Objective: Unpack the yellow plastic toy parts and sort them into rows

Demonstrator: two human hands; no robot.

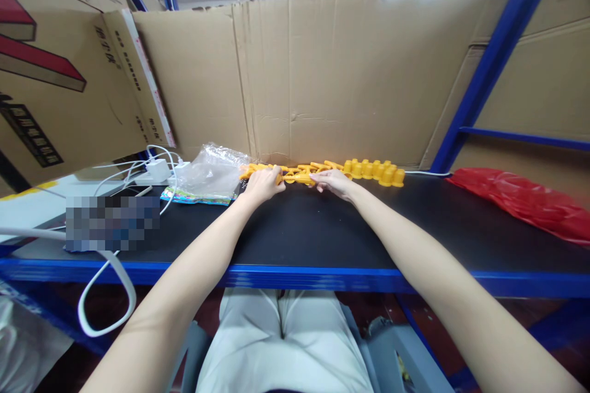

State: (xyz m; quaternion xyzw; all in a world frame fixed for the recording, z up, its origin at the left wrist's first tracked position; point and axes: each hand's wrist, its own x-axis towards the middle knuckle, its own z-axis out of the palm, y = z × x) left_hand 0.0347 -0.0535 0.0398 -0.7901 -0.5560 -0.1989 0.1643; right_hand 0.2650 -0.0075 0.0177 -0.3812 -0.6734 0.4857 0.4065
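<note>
A row of yellow plastic pieces (369, 171) lies along the back of the black tabletop (322, 233), against the cardboard wall. My left hand (263, 184) is curled over the flat yellow pieces at the row's left end. My right hand (332, 182) rests on the yellow pieces near the middle, fingers bent and pinching one. The knobbed yellow pieces at the right end lie untouched.
A clear plastic bag (209, 175) on a colourful sheet sits left of the hands. White chargers and cables (154, 171) lie further left. A red plastic bag (520, 199) lies at the right. Cardboard (345, 73) walls the back; blue shelf posts (488, 67) stand at the right.
</note>
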